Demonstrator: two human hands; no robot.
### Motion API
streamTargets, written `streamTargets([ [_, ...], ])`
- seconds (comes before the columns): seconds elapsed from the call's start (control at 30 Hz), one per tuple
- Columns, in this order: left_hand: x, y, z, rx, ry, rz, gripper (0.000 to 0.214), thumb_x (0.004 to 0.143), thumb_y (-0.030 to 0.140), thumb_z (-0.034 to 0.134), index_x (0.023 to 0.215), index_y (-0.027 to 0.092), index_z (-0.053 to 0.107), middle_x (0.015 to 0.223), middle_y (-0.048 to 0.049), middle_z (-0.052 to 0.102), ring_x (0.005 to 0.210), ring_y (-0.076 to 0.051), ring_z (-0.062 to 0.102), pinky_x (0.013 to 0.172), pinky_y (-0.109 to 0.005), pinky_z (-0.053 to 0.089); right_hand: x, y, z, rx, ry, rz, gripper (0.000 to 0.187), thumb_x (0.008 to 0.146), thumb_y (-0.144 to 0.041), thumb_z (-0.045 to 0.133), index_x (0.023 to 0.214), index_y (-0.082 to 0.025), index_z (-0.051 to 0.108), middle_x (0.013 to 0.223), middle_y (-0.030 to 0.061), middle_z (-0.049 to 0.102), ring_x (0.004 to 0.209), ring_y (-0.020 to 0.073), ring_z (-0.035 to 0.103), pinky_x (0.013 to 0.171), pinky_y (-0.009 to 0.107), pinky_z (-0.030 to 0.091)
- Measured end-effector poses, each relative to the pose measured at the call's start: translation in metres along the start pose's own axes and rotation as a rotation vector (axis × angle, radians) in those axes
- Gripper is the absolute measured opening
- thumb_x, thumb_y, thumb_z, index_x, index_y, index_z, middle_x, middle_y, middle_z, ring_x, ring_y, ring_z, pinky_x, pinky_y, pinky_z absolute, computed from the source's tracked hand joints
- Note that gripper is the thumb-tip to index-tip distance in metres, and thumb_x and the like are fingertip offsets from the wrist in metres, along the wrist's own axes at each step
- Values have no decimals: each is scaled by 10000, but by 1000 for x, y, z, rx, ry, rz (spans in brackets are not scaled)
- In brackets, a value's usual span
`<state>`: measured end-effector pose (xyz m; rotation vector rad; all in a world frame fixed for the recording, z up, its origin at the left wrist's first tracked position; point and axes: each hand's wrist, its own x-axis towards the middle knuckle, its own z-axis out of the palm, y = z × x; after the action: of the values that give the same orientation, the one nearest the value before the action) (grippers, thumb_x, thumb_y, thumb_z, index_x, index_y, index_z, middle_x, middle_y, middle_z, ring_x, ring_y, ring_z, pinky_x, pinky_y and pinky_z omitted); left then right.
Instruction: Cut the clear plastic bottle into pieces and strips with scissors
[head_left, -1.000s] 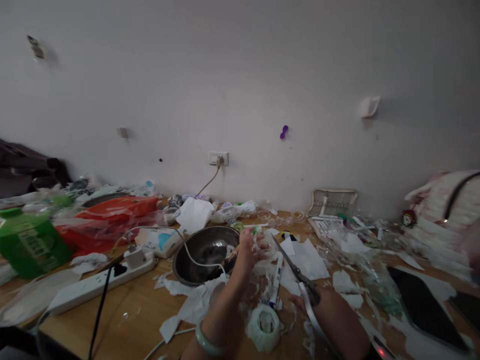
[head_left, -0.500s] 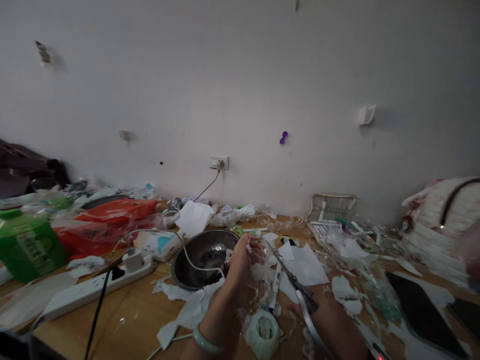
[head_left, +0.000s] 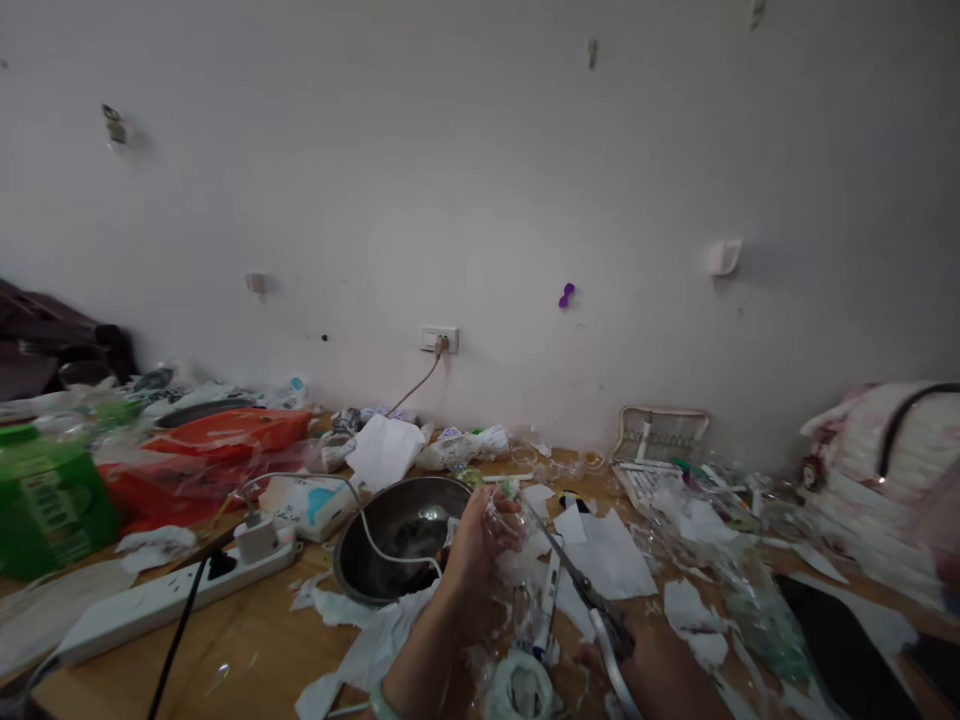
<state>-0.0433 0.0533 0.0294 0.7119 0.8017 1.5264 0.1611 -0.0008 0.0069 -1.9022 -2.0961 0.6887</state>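
My left hand [head_left: 480, 535] is closed around a piece of clear plastic [head_left: 504, 512], just right of a dark metal bowl [head_left: 352, 575]. In my right hand [head_left: 626, 650] is a pair of scissors [head_left: 581, 580], its blades pointing up and left toward the plastic. Whether the blades touch the plastic I cannot tell. Below my hands a roll of tape [head_left: 519, 688] lies on the table, with a white marker pen [head_left: 551, 590] behind it. White paper sheets [head_left: 615, 555] lie beyond the scissors.
A white power strip [head_left: 172, 600] and a green bottle [head_left: 52, 510] stand at left, near a red plastic bag [head_left: 232, 440]. A white cable [head_left: 375, 545] crosses the bowl. At right are crumpled plastic [head_left: 739, 560], a dark phone [head_left: 840, 640] and a quilted bag [head_left: 877, 480].
The view has tilted up slightly, so everything sits lower in the picture. Both hands keep their holds on the plastic and the scissors, with little other movement.
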Motion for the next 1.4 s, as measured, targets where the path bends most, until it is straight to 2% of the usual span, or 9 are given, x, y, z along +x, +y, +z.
streamTargets([
  [0.17, -2, 3, 1, -12, 0, -9, 399, 561, 510, 698, 715, 199, 502, 612, 17, 632, 434, -120, 559, 403, -224, 400, -1, -2, -3, -10, -20, 1, 249, 742, -323, 549, 909, -215, 699, 938, 101, 718, 877, 252, 652, 743, 325, 429],
  [0.3, -2, 3, 1, -19, 2, 8, 430, 554, 532, 704, 728, 199, 494, 608, 17, 633, 414, -117, 544, 391, -224, 393, -2, -5, -6, 15, -16, -29, 274, 718, -296, 572, 956, -218, 683, 1018, 100, 698, 973, 263, 621, 845, 342, 415],
  [0.43, -1, 2, 0, -7, -5, 28, 427, 597, 537, 689, 771, 201, 490, 629, 15, 646, 433, -127, 565, 397, -225, 401, 0, -3, -4, 11, -53, -9, 269, 720, -305, 549, 940, -217, 677, 965, 91, 710, 920, 257, 640, 795, 330, 441],
  [0.53, -1, 0, 0, 10, -26, 25, 442, 587, 551, 695, 751, 199, 484, 626, 9, 646, 425, -135, 569, 384, -228, 395, 2, -1, -1, 42, -21, -3, 322, 697, -342, 574, 982, -215, 658, 985, 83, 705, 928, 248, 637, 811, 328, 434],
  [0.7, 0, -7, 0, 26, -40, 15, 426, 607, 541, 692, 754, 207, 472, 632, 27, 638, 420, -122, 561, 374, -213, 383, 2, 0, 3, 19, 28, 40, 354, 679, -345, 601, 992, -182, 635, 1037, 129, 684, 961, 281, 623, 823, 363, 423],
  [0.93, -2, -11, 0, 47, -108, -39, 426, 603, 556, 687, 741, 203, 492, 589, 7, 627, 380, -127, 532, 359, -223, 363, 0, 0, 3, -38, 59, 26, 355, 733, -346, 574, 1046, -189, 632, 1070, 129, 679, 978, 271, 626, 818, 343, 419],
  [1.1, -6, -9, 3, 47, -80, -68, 345, 653, 512, 653, 700, 196, 522, 622, 3, 615, 412, -115, 525, 369, -221, 370, -2, -6, -2, 32, -36, 31, 275, 735, -385, 557, 905, -213, 689, 954, 88, 719, 895, 255, 653, 801, 336, 421],
  [1.23, -6, -10, 4, 33, -29, -116, 355, 643, 511, 641, 722, 179, 545, 670, -14, 609, 461, -124, 554, 392, -230, 406, -2, -11, -3, 49, -29, 68, 326, 738, -428, 541, 918, -212, 706, 982, 118, 715, 905, 274, 654, 767, 344, 427],
  [1.4, -6, -11, 6, 16, 5, -108, 412, 594, 499, 704, 812, 185, 552, 742, -23, 625, 538, -162, 616, 439, -248, 438, 1, -8, 1, -3, 0, 104, 383, 730, -466, 549, 943, -189, 704, 984, 139, 710, 926, 311, 645, 756, 362, 434],
])
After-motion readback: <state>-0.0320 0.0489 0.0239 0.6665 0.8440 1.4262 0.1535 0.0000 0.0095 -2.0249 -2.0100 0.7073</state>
